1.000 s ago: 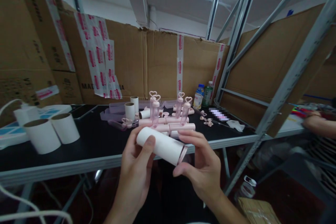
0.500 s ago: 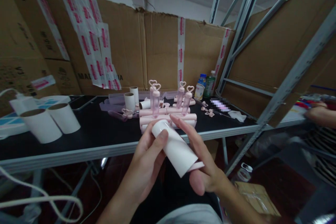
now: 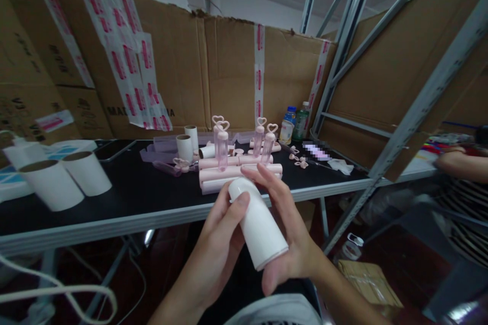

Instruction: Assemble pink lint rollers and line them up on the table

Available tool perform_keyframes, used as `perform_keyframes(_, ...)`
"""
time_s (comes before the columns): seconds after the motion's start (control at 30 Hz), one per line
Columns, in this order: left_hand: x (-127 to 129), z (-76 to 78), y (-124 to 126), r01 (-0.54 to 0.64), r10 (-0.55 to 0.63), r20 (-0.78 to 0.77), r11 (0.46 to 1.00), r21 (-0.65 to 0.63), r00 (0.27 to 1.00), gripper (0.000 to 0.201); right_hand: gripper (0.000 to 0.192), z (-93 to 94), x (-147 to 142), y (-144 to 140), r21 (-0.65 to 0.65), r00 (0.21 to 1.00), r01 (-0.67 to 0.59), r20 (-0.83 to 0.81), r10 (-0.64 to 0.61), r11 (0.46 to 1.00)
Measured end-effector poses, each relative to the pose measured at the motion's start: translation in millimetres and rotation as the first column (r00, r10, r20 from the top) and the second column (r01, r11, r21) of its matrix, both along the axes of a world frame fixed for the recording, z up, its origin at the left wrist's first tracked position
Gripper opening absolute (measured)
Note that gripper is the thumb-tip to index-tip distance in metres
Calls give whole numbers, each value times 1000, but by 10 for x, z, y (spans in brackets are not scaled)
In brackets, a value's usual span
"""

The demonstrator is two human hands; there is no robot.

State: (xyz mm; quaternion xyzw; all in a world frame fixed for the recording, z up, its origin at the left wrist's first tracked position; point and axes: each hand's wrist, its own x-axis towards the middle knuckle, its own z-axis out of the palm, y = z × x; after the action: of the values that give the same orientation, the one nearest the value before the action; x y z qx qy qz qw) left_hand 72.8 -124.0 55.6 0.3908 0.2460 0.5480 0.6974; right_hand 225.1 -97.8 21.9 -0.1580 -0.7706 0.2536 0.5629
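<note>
A white paper roll (image 3: 263, 231) is held tilted in front of the table edge, its lower end toward me. Round its upper left end my left hand (image 3: 219, 236) is closed, thumb pressed on the paper. My right hand (image 3: 295, 233) wraps the right side, its thumb at the lower end and its fingertips near the top. Just beyond lie pink cylinders (image 3: 221, 174) in rows. Several clear pink tubes with heart-shaped tops (image 3: 222, 150) stand upright on or behind them.
Two wide white rolls (image 3: 51, 190) stand at the left, smaller white rolls (image 3: 185, 150) farther back. Small pink parts (image 3: 301, 162), a tissue (image 3: 340, 166) and bottles (image 3: 286, 127) are at the right. A metal post (image 3: 412, 106) rises there; another person's arm (image 3: 463, 162) shows beyond it.
The thin piece sticking out at the roll's lower end now sits about flush with it. My right thumb has moved left across that end. The view has shifted slightly.
</note>
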Motion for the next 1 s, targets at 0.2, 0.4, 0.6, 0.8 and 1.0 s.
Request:
perform_keyframes(0.2,-31,-8,30,-22,21,-27,999,-25,999,51,137,-8,-43,-44,-59,994,83,77,-78,995)
perform_keyframes(0.4,9,-22,30,7,-8,-28,998,-58,1000,51,123,-28,-6,-20,162,966,222,98,-240,961)
perform_keyframes(0.6,104,-12,-32,-111,110,-16,976,-190,994,49,134,15,23,91,349,880,353,192,-435,868)
perform_keyframes(0.8,93,10,23,-165,193,127,965,-204,973,40,109,48,63,62,260,930,284,160,-331,923)
perform_keyframes(1.0,-63,105,42,-215,254,171,952,-219,952,21,33,384,726,748,115,667,743,-48,-743,660)
